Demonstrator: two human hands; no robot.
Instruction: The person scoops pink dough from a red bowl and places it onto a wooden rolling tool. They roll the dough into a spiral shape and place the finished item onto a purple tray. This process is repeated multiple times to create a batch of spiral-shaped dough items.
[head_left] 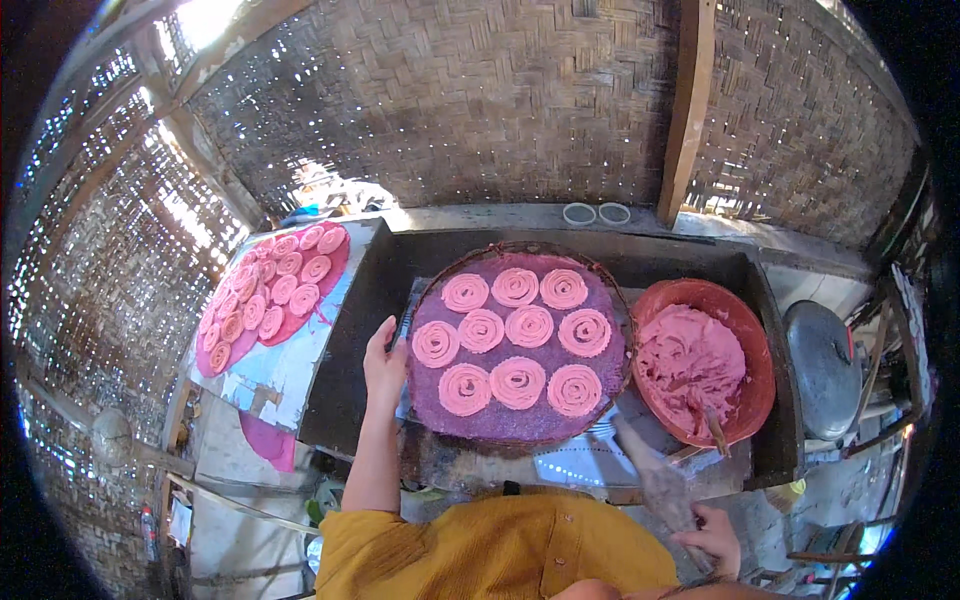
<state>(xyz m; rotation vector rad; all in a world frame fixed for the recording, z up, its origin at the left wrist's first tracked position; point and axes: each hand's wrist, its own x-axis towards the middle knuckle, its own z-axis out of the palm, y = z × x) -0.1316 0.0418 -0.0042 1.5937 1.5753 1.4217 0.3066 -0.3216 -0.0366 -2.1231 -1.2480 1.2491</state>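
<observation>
A round tray with a purple surface lies in front of me and bears several pink dough spirals in rows. At its left rim is my left hand, fingers apart, holding nothing; I cannot tell if it touches the rim. My right hand, low at the right, is closed around the near end of a long greyish-brown tool. This tool is somewhat blurred and slants up toward the tray's lower right rim. Right of the tray, a reddish bowl holds a mass of pink dough, with a stick standing in it.
A dark wooden trough surrounds tray and bowl. On a board at the left lie more spirals on pink sheets. Two small round containers stand on the back ledge. A dark lidded pot is at the far right. Woven walls enclose the place.
</observation>
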